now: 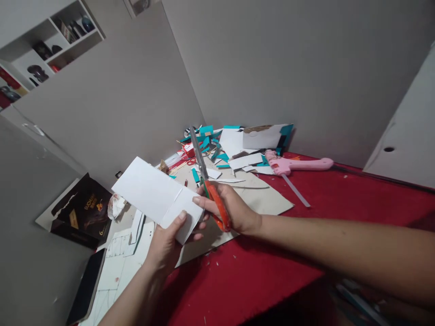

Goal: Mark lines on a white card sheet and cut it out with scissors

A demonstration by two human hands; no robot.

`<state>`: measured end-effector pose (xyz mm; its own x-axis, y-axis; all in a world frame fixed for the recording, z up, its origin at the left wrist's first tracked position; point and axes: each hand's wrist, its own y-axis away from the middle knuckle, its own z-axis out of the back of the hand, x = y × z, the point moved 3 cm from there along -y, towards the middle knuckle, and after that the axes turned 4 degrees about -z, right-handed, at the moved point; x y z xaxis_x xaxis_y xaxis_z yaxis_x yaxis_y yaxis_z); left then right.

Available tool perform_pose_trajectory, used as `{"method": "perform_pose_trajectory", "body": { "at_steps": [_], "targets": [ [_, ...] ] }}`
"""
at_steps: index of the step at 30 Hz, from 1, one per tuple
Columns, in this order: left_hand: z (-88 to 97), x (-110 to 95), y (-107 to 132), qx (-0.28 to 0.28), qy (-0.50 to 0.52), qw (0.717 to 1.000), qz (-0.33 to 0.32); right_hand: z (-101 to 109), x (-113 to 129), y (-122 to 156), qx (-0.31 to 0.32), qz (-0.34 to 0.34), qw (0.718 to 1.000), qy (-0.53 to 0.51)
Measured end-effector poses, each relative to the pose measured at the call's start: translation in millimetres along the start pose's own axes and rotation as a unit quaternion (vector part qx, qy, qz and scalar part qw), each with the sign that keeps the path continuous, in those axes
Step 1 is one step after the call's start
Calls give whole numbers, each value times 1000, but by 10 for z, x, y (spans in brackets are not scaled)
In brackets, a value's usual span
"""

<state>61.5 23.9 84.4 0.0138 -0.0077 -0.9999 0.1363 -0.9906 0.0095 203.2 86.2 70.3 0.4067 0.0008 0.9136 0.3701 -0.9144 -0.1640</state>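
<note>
I hold a sheet of white paper (154, 192), matt and smooth; my scissors (204, 174) have dull grey metal blades and glossy orange plastic handles. The tabletop (306, 244) wears fuzzy red cloth, under matt beige cardboard (265, 201) and a smooth pink plastic glue gun (292, 164)

Left hand (166, 246) pinching; right hand (234, 210) fingers curled shut.

Your left hand (166, 246) hides its fingers behind the white card (152, 192), your right hand (233, 210) covers much of the scissors' (208, 185) orange handles, and the objects on the shelf (78, 47) at top left are too small to tell.
</note>
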Motion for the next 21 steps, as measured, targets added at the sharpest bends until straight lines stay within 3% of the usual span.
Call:
{"method": "perform_pose_trajectory", "body": {
  "at_steps": [7, 13, 21],
  "targets": [
    [70, -117, 32, -39, 55, 998, 8, -21, -5, 48, 34, -26, 999, 19],
    [105, -159, -28, -55, 65, 996, -2, -4, 21, 41, 40, -2, 998, 47],
    [408, -436, -129, -144, 99, 982, -68, 57, -123, -16, 91, -53, 990, 98]
  ]
}}
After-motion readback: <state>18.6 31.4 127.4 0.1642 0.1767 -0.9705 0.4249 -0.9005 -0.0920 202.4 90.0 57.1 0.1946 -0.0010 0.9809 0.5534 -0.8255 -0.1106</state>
